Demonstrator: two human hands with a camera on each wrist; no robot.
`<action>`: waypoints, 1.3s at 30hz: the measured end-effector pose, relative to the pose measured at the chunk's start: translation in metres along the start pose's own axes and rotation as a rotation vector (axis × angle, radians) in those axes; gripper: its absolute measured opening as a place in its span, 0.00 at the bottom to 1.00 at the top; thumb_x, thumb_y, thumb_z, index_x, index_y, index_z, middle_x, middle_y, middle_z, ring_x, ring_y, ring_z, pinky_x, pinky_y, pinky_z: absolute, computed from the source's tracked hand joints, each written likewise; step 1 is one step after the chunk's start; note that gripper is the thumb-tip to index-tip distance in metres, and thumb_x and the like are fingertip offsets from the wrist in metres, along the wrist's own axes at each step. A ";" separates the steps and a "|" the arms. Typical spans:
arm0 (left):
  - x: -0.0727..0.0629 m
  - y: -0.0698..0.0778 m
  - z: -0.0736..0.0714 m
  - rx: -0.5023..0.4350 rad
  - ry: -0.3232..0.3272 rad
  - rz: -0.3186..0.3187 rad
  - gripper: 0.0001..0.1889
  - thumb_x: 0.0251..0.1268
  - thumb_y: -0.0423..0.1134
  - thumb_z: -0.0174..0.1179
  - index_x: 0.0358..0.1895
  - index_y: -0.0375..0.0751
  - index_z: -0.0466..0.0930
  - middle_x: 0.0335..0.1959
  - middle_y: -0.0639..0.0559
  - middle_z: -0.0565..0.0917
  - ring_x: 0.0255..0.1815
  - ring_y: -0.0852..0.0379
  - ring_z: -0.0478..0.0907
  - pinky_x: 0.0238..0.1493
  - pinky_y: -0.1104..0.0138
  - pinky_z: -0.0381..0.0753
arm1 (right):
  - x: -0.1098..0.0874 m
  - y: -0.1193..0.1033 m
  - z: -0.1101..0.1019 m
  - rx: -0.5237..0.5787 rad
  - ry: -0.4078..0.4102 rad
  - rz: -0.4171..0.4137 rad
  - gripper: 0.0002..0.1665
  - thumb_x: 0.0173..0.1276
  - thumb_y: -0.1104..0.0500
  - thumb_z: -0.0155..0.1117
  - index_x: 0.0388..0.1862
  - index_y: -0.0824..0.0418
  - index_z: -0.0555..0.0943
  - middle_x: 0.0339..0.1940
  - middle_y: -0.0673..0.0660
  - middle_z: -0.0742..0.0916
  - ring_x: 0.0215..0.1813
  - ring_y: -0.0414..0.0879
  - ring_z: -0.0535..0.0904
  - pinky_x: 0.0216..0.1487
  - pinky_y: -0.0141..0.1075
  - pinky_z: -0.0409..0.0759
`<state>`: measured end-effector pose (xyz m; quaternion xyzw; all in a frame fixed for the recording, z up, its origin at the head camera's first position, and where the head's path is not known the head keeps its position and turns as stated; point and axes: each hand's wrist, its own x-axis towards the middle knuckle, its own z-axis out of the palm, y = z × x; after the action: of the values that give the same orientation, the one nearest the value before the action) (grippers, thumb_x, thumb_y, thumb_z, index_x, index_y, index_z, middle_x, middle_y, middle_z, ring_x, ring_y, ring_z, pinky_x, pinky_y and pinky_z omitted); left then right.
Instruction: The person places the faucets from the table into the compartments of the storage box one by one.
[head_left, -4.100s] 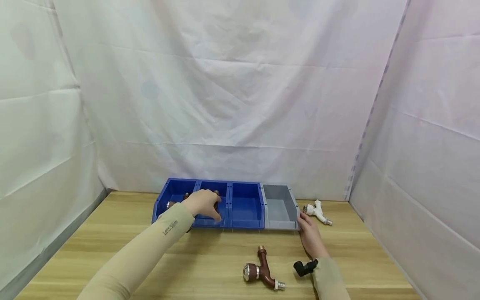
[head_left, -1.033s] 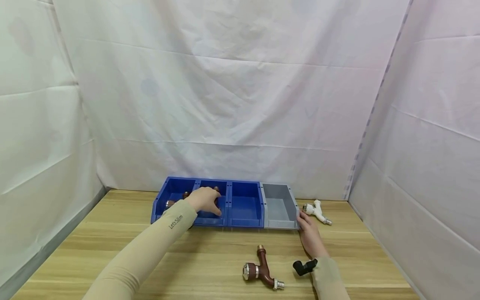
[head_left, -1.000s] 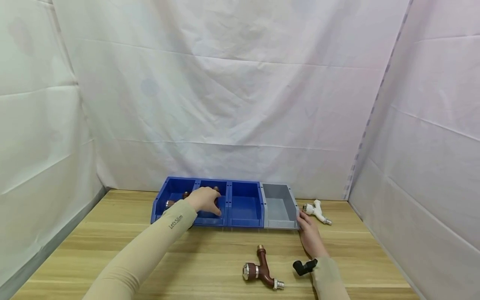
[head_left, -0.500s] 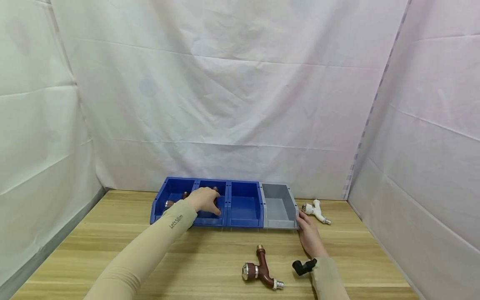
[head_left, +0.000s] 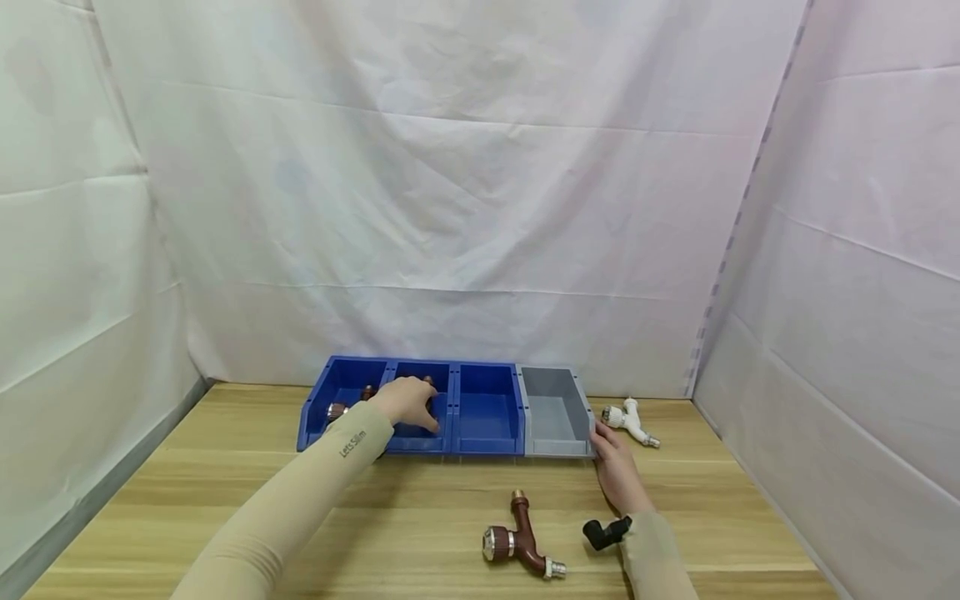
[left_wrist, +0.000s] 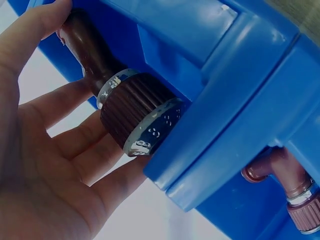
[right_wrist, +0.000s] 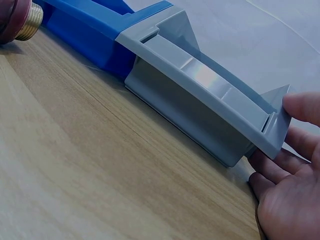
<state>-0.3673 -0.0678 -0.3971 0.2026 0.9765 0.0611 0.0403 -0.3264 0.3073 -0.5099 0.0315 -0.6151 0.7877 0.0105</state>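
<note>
Brown tap in the grip of the left hand, second blue bin

The brown tap (left_wrist: 135,107) lies in the second blue bin (head_left: 422,444), left of centre in the head view. The left hand (head_left: 405,400) has its thumb on the tap's narrow end and its fingers curled behind the body, clamped on it. In the left wrist view another brown tap (left_wrist: 292,180) shows at the lower right, in the neighbouring leftmost bin.

Since the earliest head frame both hands have kept their places at the bins; the whole scene has merely slid slightly toward the left of the frame.

The right hand (head_left: 619,477) pinches the side edge of the grey bin (head_left: 558,447), thumb and fingers on opposite faces. Between the grey bin and the second bin stands the third blue bin (head_left: 486,412).

A loose brown tap (head_left: 528,546) lies below centre on the wooden table (head_left: 405,537), and a white tap (head_left: 633,421) rests just beside the right hand. Dark lettering on the left sleeve (head_left: 307,487) reads "Let's Slim". A black fitting (head_left: 606,533) sits at the right wrist, and pale cloth (head_left: 450,208) hangs behind.
</note>
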 end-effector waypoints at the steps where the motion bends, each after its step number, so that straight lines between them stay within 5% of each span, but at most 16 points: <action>1: 0.000 0.000 0.000 -0.001 -0.001 -0.001 0.35 0.50 0.56 0.72 0.63 0.45 0.77 0.61 0.45 0.77 0.53 0.45 0.78 0.48 0.52 0.78 | -0.001 0.000 0.001 -0.001 0.002 -0.001 0.34 0.80 0.62 0.44 0.77 0.71 0.46 0.78 0.65 0.52 0.77 0.54 0.46 0.73 0.45 0.48; 25: 0.003 -0.004 0.004 -0.036 -0.008 -0.004 0.35 0.52 0.51 0.71 0.64 0.41 0.75 0.70 0.39 0.66 0.62 0.40 0.72 0.54 0.49 0.75 | -0.001 0.001 0.002 0.012 0.012 0.005 0.33 0.80 0.62 0.43 0.77 0.69 0.47 0.77 0.63 0.54 0.76 0.52 0.49 0.73 0.44 0.49; 39: 0.006 -0.005 0.011 -0.025 -0.016 -0.018 0.34 0.52 0.50 0.71 0.64 0.40 0.76 0.66 0.40 0.72 0.56 0.41 0.76 0.49 0.50 0.78 | -0.004 0.003 0.002 0.013 0.019 0.003 0.33 0.79 0.62 0.44 0.77 0.69 0.48 0.77 0.63 0.55 0.76 0.52 0.50 0.69 0.35 0.57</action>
<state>-0.3736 -0.0688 -0.4086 0.1937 0.9771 0.0712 0.0510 -0.3229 0.3047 -0.5124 0.0231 -0.6101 0.7918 0.0149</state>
